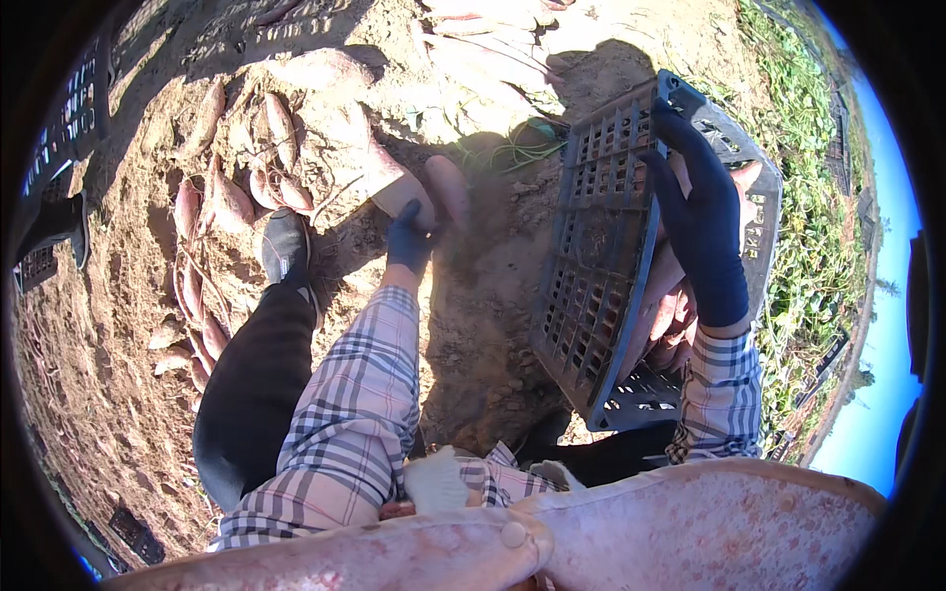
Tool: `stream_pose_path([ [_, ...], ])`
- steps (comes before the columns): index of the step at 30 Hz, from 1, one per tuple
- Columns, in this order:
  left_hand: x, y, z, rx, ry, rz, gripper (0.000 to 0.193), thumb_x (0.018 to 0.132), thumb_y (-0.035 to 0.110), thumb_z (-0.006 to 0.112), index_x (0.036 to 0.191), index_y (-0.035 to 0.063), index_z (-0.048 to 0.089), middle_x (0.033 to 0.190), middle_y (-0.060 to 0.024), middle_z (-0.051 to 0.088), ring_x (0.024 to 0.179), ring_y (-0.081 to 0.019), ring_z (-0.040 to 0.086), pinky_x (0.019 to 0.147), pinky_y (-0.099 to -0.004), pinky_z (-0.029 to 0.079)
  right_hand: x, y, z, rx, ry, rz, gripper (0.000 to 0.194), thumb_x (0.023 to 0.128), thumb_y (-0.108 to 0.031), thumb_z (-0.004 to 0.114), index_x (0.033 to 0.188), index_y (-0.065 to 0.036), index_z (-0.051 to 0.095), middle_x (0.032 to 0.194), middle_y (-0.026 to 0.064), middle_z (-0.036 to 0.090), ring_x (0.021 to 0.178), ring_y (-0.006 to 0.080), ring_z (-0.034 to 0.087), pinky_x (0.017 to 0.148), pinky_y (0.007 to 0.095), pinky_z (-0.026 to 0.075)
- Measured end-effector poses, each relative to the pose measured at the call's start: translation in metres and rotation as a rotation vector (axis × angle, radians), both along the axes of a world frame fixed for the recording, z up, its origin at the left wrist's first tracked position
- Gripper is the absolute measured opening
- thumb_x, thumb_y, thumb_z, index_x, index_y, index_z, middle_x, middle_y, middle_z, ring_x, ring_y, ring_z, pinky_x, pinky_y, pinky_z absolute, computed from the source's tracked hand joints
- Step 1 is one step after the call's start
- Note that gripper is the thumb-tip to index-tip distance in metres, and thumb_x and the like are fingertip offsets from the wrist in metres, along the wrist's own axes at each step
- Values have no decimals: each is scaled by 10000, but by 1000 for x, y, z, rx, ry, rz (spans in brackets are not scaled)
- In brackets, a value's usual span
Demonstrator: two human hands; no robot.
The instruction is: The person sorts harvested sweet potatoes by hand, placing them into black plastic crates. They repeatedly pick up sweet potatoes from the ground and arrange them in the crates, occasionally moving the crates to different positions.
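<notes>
My left hand, in a dark blue glove, grips the near end of a large sweet potato just above the soil. A second, slightly blurred sweet potato is right beside it; whether my fingers touch that one too, I cannot tell. My right hand, gloved alike, is over the mouth of a black plastic crate, its fingers apart and nothing seen between them. Its thumb is near the crate's rim. Several sweet potatoes lie inside the crate, partly hidden by my right hand and the slotted side wall.
Sweet potatoes with roots lie on dry soil around my left shoe. More sweet potatoes lie in bright sun farther ahead. Another person's boot and a crate are at the left. Green vines grow at the right.
</notes>
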State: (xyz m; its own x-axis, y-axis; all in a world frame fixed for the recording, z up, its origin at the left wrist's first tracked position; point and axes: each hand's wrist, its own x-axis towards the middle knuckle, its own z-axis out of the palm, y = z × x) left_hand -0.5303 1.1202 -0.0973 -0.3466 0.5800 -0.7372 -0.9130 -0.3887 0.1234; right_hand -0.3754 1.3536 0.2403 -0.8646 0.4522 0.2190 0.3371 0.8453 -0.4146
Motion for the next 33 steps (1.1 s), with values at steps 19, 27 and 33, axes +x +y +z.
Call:
stream_pose_path([
  [19, -3, 2, 58, -17, 414, -225, 547, 869, 478, 590, 1230, 72, 529, 1024, -64, 621, 844, -188, 602, 705, -315, 473, -90, -104, -225, -1116, 162, -579, 467, 770, -330, 704, 1011, 63, 630, 858, 216, 680, 793, 358, 656, 757, 389, 501],
  [27, 42, 34, 225, 186, 820, -213, 544, 879, 350, 636, 1281, 9, 499, 1129, -71, 606, 968, -182, 605, 869, -339, 488, 63, -153, -32, -475, 616, -388, 789, 801, -147, 718, 1419, 46, 266, 1447, 229, 333, 1336, 297, 356, 1104, 379, 283],
  [33, 157, 23, 310, 218, 863, -292, 517, 884, 406, 633, 1239, 41, 538, 1116, -50, 622, 991, -169, 610, 866, -328, 500, 148, -170, -23, -555, 407, -742, 759, 815, -114, 706, 1429, 10, 277, 1408, 234, 364, 1256, 339, 435, 1018, 388, 382],
])
